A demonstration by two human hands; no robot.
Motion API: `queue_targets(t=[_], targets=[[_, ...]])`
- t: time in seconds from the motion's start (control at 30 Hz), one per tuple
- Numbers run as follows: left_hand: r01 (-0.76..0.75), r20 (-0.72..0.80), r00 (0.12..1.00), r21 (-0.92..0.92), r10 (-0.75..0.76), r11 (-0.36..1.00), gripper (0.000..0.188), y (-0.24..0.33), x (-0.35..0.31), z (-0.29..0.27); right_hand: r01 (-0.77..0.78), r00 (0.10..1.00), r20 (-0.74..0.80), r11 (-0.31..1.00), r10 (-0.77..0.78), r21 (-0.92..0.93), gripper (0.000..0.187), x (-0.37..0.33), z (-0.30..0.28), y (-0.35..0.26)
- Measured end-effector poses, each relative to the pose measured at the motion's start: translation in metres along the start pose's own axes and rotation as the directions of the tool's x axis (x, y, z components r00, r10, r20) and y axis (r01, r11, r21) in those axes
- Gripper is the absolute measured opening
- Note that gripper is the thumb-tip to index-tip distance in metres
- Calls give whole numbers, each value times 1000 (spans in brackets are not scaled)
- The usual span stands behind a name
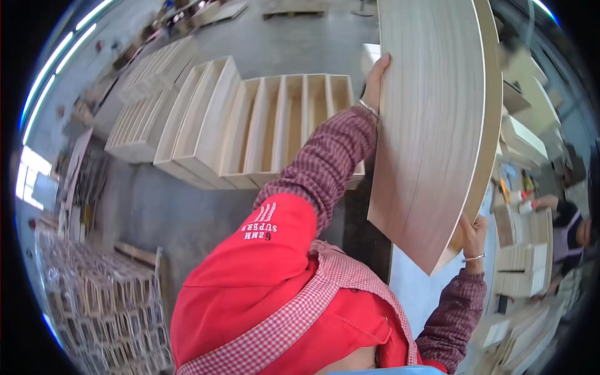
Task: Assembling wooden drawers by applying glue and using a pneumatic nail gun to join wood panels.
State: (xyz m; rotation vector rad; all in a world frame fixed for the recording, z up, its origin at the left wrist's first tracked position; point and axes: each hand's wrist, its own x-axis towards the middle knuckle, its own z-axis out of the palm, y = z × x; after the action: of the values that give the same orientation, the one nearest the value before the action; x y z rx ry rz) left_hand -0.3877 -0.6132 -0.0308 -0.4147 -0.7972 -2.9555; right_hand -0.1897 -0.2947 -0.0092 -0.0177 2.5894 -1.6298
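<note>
Both hands hold a long wood-grain panel (431,125), tilted up in front of me on the right. It has a thin white edge, and a brown surface shows beyond that edge; whether this is part of the same piece I cannot tell. My left hand (375,81) grips its far left edge, thumb on the near face and fingers hidden behind. My right hand (473,236) is closed on the near right corner, with the fingers partly out of sight. A pale blue-white table surface (412,284) lies under the panel's lower end.
Several open pale wooden drawer boxes (269,125) stand in rows on the floor to the left. Wrapped stacks of wooden parts (100,300) are at the lower left. At the right, a co-worker (565,231) stands by stacked pale boards (522,269). A pallet (294,9) lies far ahead.
</note>
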Motion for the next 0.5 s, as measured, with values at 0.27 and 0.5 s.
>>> queue_targets(t=[0.27, 0.5], targets=[[149, -444, 882, 583, 159, 799, 64, 169, -72, -149, -20, 983, 183, 995, 1, 103, 18, 107, 200, -63], [317, -568, 810, 633, 145, 706, 62, 242, -158, -193, 11, 939, 344, 996, 20, -90, 14, 176, 397, -69]])
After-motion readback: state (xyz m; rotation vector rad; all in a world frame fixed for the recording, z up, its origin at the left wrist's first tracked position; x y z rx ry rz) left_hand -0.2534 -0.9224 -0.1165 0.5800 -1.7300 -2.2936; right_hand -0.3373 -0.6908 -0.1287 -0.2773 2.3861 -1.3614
